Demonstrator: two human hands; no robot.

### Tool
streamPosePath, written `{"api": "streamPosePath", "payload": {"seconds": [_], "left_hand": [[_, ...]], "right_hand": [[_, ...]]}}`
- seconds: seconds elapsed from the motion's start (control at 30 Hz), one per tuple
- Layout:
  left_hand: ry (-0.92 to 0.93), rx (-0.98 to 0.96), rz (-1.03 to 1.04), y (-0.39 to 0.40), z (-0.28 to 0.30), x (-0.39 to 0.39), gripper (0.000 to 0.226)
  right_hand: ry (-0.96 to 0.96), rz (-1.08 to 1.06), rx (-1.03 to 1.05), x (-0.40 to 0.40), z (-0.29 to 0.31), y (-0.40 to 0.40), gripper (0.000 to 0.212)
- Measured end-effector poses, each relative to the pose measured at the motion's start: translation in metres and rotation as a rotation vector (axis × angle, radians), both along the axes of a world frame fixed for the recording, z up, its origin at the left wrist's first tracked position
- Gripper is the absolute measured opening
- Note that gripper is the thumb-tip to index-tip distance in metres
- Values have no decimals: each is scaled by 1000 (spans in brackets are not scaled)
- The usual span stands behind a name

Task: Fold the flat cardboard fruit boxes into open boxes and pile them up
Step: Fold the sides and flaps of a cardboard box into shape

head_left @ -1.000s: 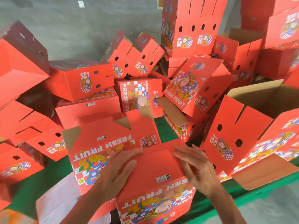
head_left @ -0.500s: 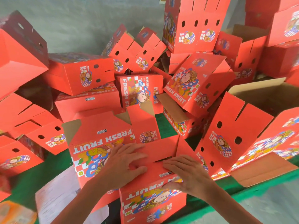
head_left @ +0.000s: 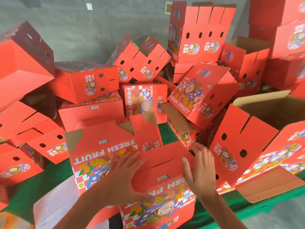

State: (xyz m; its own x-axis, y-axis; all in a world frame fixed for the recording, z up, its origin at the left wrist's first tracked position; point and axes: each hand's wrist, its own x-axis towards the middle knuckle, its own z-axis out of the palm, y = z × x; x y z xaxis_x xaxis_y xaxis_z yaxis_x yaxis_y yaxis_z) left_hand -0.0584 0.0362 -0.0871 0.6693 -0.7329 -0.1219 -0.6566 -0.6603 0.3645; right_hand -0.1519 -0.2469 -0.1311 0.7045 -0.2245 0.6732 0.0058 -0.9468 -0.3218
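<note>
- Red cardboard flaps lie under both hands: the left hand [head_left: 123, 177] is spread wide with fingers straight, pressing the left side of the box [head_left: 158, 192] at the near centre, thumb reaching along its front edge.
- The right hand [head_left: 200, 169] is also flat and open, fingers pointing away, palm against the right flap [head_left: 179, 154]; neither hand curls round anything.
- That box stands on the green table [head_left: 219, 212], printed face toward the camera, its long axis running left to right between the two hands. A dark slit shows where the flaps meet, so the top face seems not yet fully seated.
- Both hands are equally near; the seam lies just between them, a little closer to the right hand. Pushing down and inward toward that seam looks like the coming move.
- Just behind to the left leans another box [head_left: 102, 151] with loose flaps.
- Beyond, at the far side, a jumbled pile of folded boxes [head_left: 194, 96] rises against the grey wall [head_left: 82, 33]; an open box [head_left: 257, 138] sits to the right.
</note>
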Motion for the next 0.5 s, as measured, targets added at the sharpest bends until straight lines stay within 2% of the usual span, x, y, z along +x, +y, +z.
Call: {"api": "streamPosePath", "payload": {"seconds": [0.07,0.13,0.17,0.2,0.3,0.37,0.5], "left_hand": [[14,37,28,-2,-4,1,120],[64,12,87,-4,-6,8,113],[87,-1,115,-5,-6,13,109],[106,-2,136,-7,-7,21,108],[214,6,172,-16,-1,49,108],[327,-40,185,-19,7,65,102],[404,-147,191,-9,22,76,66]], "right_hand": [[27,-129,404,1,3,1,67],[126,-128,894,3,6,5,90],[215,-138,1054,6,4,6,95],[309,-156,1129,8,3,9,97],[428,-163,1166,15,1,18,104],[439,-132,1121,22,4,23,91],[364,-33,951,39,17,23,63]]}}
